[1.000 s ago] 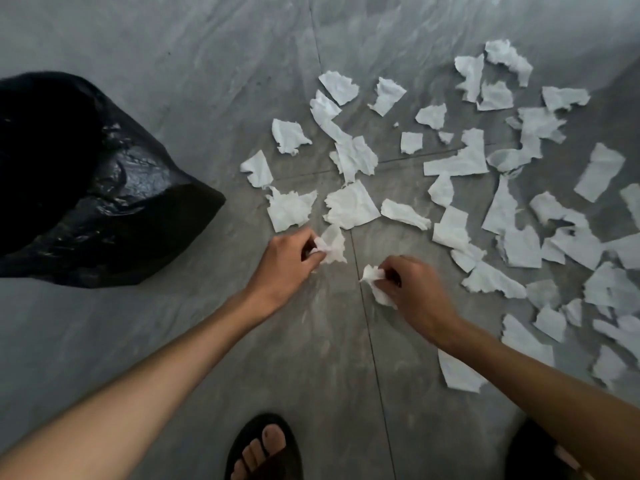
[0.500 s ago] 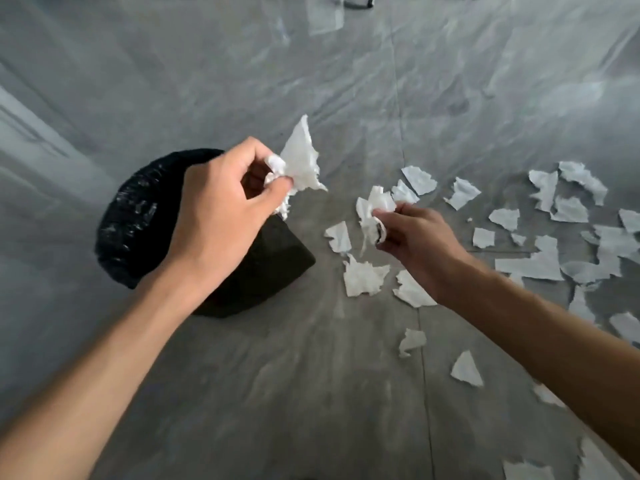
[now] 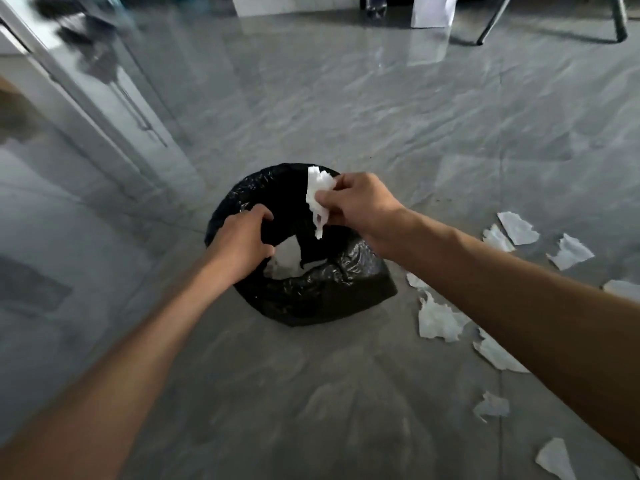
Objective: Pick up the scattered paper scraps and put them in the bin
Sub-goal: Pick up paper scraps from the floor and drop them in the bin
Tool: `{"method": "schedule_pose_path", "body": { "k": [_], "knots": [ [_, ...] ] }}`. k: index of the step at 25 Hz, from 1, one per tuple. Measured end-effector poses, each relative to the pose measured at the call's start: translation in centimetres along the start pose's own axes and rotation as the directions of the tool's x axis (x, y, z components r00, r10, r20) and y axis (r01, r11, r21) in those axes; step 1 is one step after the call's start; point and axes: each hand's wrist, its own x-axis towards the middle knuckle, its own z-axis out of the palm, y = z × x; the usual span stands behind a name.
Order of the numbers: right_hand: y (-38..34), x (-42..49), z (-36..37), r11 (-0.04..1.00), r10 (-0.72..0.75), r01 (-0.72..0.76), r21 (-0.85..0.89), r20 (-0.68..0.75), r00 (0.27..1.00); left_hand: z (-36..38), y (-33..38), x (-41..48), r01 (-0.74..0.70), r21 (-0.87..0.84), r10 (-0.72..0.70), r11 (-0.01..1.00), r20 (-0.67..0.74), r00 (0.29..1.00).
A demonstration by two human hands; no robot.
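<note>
You are pinching a wad of paper scraps point(image 3: 318, 199) in your right hand point(image 3: 360, 209), hanging directly over the bin point(image 3: 311, 292) mouth, while your left hand point(image 3: 242, 240) is gripping its near-left rim.

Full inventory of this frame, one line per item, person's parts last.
bin: one, lined with a black plastic bag, on the floor at centre, mouth open.
held paper scraps: one white bunch, pinched over the bin's mouth.
paper in the bin: a white patch low in the opening; count unclear.
loose paper scraps: about ten in view, white, on the floor right of the bin.
floor: grey glossy tiles.
door frame: pale, far left, blurred.
metal legs: dark, top right; what they belong to is cut off.
white object: one, top edge, unidentifiable.
left hand: gripping the bag's near-left rim.
right hand: over the bin, fingers closed on the scraps.
</note>
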Motion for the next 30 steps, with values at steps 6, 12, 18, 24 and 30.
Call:
{"method": "schedule_pose_path", "body": {
  "k": [6,12,18,24,30],
  "knots": [
    [1.7,-1.2,-3.8,0.992,0.0,0.007,-0.126,0.053,0.999,-0.3,4.6,-3.7,-0.238,-0.19,0.175,0.953,-0.298,0.938],
    [9.9,-10.4,-16.9,0.514,-0.097,-0.058,-0.856,-0.125,0.987,4.6,13.3,-6.6,-0.55,-0.3,0.516,0.78,-0.189,0.835],
    [23.4,-21.4,-23.6,0.098,0.232,-0.256,-0.962,-0.228,0.945,16.1,17.4,-7.6,-0.557,-0.267,0.61,0.786,0.194,0.768],
    [24.9,-20.6,-23.4,0.493,0.102,-0.227,-0.84,-0.204,0.974,24.7,16.2,-5.1,-0.497,-0.061,0.493,0.866,0.282,0.823],
    [25.7,-16.1,-20.8,0.424,0.04,-0.012,-0.905,0.006,0.999,26.0,15.2,-5.3,-0.497,-0.107,0.508,0.861,0.214,0.834]
  ]
}}
